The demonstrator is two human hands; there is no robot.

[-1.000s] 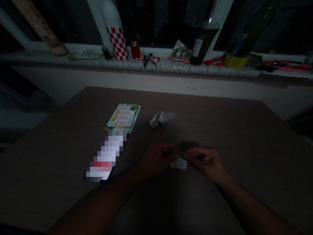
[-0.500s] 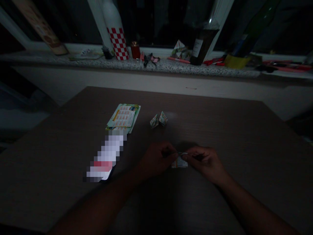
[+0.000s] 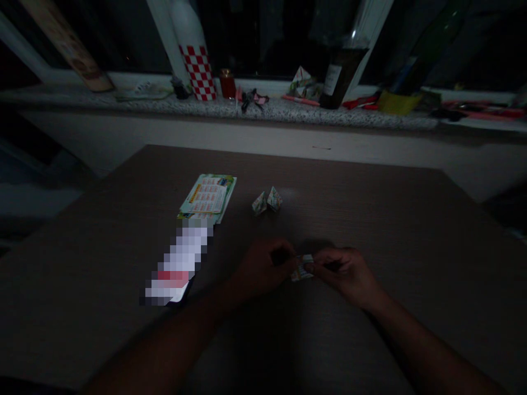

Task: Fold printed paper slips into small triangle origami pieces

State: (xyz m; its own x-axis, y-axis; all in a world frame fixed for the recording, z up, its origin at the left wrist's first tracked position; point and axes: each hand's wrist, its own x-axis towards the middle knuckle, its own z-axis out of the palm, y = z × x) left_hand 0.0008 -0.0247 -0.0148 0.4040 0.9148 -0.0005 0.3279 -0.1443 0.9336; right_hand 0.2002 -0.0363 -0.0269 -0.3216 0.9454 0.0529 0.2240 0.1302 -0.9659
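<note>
Both my hands meet over the middle of a dim brown table (image 3: 370,197). My left hand (image 3: 263,269) and my right hand (image 3: 343,274) each pinch an end of a small folded piece of printed paper (image 3: 302,269), held just above the tabletop. Fingers of both hands are curled closed on it. Two small folded paper pieces (image 3: 267,201) lie side by side on the table beyond my hands. A stack of printed leaflets (image 3: 209,196) lies to the left of them.
A blurred-out flat object (image 3: 177,263) lies left of my left hand. Behind the table runs a stone windowsill (image 3: 255,109) with a red-and-white checked bottle (image 3: 196,55), a dark wine bottle (image 3: 341,71), a small red jar (image 3: 227,83), clips, pens and folded paper.
The paper between my fingers has been folded smaller; its lower flap no longer hangs down. My hands stay in nearly the same place.
</note>
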